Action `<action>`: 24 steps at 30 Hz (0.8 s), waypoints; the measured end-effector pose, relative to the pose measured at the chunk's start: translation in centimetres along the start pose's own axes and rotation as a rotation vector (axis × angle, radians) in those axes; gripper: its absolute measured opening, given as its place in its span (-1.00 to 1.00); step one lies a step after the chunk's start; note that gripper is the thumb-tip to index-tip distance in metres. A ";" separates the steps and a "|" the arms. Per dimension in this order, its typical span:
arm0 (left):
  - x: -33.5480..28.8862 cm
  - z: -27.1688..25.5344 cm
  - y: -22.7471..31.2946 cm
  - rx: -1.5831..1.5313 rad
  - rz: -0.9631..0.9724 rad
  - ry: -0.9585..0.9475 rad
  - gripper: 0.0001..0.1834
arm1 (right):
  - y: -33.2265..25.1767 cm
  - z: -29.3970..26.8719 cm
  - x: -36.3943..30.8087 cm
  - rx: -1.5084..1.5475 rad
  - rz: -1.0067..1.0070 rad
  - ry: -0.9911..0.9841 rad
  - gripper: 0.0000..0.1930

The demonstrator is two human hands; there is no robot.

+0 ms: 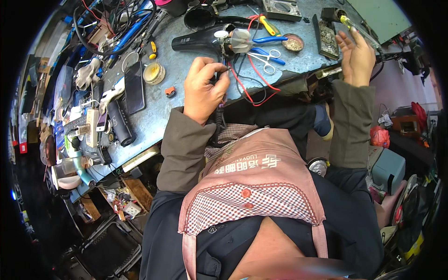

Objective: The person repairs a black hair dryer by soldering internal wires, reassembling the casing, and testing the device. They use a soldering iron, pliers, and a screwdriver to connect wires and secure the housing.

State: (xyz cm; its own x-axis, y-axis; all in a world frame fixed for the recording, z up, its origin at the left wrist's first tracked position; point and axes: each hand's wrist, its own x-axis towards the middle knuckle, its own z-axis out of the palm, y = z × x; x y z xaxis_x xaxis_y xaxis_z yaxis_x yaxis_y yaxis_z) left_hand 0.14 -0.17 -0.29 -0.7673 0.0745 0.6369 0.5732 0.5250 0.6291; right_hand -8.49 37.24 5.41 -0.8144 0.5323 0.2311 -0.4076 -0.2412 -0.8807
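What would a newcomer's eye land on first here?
Probably the pink apron, filling the lower middle of the view. Next, the black dryer on the blue bench at upper middle, with the left grip curled at its handle and a bright red wire looping just to its right. Then the cable tangle at upper left.

Your black hair dryer [196,43] lies on its side ahead of you, barrel pointing left, translucent piece at the right end, handle toward you, lower part gripped and mostly hidden. Your pen-like tool [346,20], yellowish near one end, slants at upper right.
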 end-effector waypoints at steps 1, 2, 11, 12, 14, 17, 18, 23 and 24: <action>0.0 0.0 0.0 0.001 -0.005 -0.002 -0.85 | 0.3 0.4 -1.3 0.132 0.105 0.015 -0.55; -0.1 0.0 -0.1 0.003 -0.012 -0.002 -0.84 | 1.4 1.1 -3.8 0.182 0.151 0.029 -0.57; -0.6 0.3 0.0 -0.130 -0.280 -0.010 -0.61 | 5.9 9.8 -17.9 -0.110 0.468 -0.613 -0.50; -0.7 0.3 0.1 -0.194 -0.343 -0.020 -0.61 | 6.2 10.2 -17.7 -0.149 0.469 -0.622 -0.48; -0.9 0.0 0.5 -0.174 -0.343 -0.052 -0.59 | 6.5 10.8 -17.3 -0.213 0.464 -0.675 -0.48; -1.1 -0.1 0.6 -0.126 -0.291 -0.077 -0.58 | 6.4 11.0 -17.5 -0.227 0.433 -0.692 -0.49; -1.2 -0.1 0.9 -0.170 -0.317 -0.070 -0.58 | 6.3 11.0 -17.7 -0.212 0.423 -0.685 -0.50; -2.0 0.5 0.2 -0.324 -0.329 0.056 -0.58 | 6.6 11.5 -18.0 -0.219 0.210 -0.756 -0.51; -2.2 0.4 0.4 -0.344 -0.351 0.068 -0.58 | 7.0 11.7 -17.7 -0.211 0.218 -0.757 -0.51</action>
State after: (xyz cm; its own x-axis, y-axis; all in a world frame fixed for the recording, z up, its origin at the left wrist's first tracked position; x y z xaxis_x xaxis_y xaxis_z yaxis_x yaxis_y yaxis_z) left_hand 1.89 0.16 -1.60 -0.9172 -0.1179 0.3805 0.3539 0.1973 0.9142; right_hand -1.75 16.58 -0.01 -0.9556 -0.2199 0.1960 -0.1831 -0.0781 -0.9800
